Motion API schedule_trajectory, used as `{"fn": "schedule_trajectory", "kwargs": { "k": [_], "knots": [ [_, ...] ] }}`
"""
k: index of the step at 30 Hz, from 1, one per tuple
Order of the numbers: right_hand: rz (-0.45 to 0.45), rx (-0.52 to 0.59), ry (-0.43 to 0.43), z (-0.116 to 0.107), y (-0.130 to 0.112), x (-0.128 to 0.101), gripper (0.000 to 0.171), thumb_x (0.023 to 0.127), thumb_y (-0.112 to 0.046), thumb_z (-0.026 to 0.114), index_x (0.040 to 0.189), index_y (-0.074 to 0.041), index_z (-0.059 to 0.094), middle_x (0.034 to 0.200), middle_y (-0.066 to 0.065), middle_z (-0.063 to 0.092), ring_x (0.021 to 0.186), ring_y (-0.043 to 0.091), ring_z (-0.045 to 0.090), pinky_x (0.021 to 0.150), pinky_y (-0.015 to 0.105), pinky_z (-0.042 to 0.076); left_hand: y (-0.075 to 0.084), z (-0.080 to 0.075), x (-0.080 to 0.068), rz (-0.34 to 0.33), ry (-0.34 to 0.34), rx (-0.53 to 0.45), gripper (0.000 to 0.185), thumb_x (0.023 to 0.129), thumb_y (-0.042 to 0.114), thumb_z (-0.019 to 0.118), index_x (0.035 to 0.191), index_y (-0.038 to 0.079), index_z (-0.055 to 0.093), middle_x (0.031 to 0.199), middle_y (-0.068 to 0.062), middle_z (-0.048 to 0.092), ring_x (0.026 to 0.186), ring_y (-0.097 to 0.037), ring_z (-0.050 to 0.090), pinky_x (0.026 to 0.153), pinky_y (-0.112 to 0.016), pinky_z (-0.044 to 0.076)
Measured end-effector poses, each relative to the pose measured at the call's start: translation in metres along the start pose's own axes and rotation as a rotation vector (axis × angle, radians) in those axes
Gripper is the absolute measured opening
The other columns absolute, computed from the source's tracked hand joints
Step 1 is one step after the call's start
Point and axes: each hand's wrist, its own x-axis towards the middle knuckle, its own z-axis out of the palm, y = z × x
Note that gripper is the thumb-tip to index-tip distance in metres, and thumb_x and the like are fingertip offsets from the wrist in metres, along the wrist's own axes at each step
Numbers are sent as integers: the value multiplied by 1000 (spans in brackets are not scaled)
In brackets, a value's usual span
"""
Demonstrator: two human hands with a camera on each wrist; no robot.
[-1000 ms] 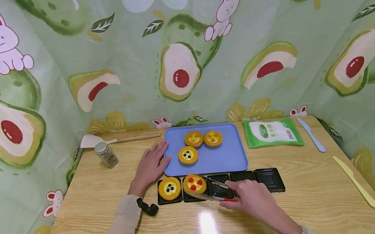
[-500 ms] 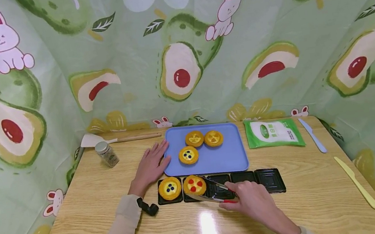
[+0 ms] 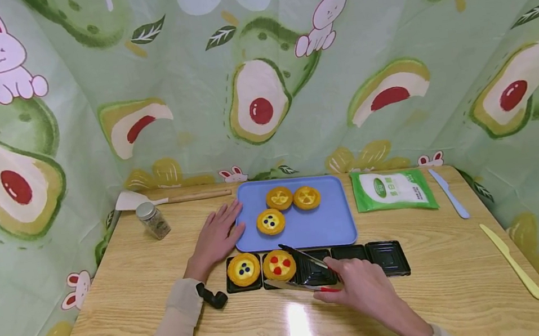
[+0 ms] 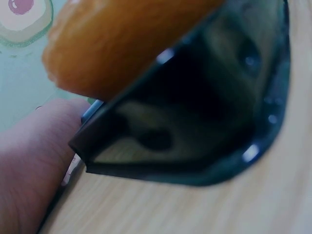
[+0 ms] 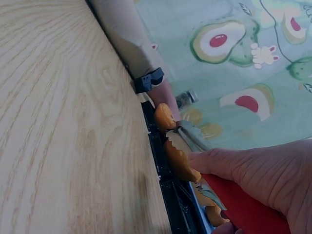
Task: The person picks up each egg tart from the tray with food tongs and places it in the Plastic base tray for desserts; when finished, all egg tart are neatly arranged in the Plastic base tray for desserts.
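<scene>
A person holds tongs by a tart in a black tray.

The right hand [image 3: 364,289] grips the tongs [image 3: 304,274], and the tongs' tips sit spread on both sides of the red-dot tart [image 3: 279,265]. That tart sits in the second cup of the black tray [image 3: 388,257], next to a blue-dot tart [image 3: 243,269]. The left hand [image 3: 215,240] lies flat with straight fingers on the surface [image 3: 113,302], touching the edge of the blue tray [image 3: 328,223]. The left wrist view is blurry and too close to make out much. In the right wrist view the tongs are partly hidden behind the fingers.
</scene>
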Motion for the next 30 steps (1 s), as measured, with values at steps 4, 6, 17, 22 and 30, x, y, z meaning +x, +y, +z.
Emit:
{"fn": "schedule_trajectory", "kwargs": {
  "k": [4,6,17,22,30],
  "knots": [
    [43,39,2,-5,0,-2,68,71,-69,86,114,-17,75,57,-11,34,51,8,36,43,26,22,0,1,0,4,1,-5,64,110,51,41,167,23,30,172,6,25,160,-29,21,128,-56,15],
    [56,50,12,-8,0,-2,65,71,-69,86,109,-17,74,57,-10,33,50,8,34,43,27,20,0,1,0,10,6,-7,64,110,51,42,167,22,31,172,4,27,160,-30,21,127,-57,15],
    [131,111,59,-22,15,6,59,78,-65,84,99,-12,65,69,-5,50,51,11,41,43,27,31,1,-1,1,6,-4,-12,66,110,52,40,167,21,30,172,2,27,160,-31,20,127,-57,14],
    [126,86,141,-25,30,12,69,79,-66,82,115,-9,68,83,-1,62,58,11,48,45,28,38,1,-2,2,-3,-14,-5,65,110,53,39,167,24,27,173,5,24,161,-28,18,128,-55,12],
    [121,87,212,-22,51,22,65,77,-65,84,104,-9,66,86,6,64,59,14,50,45,29,37,0,-1,1,-14,-23,-6,65,110,54,38,167,24,27,173,6,24,161,-27,17,129,-54,11]
  ]
}}
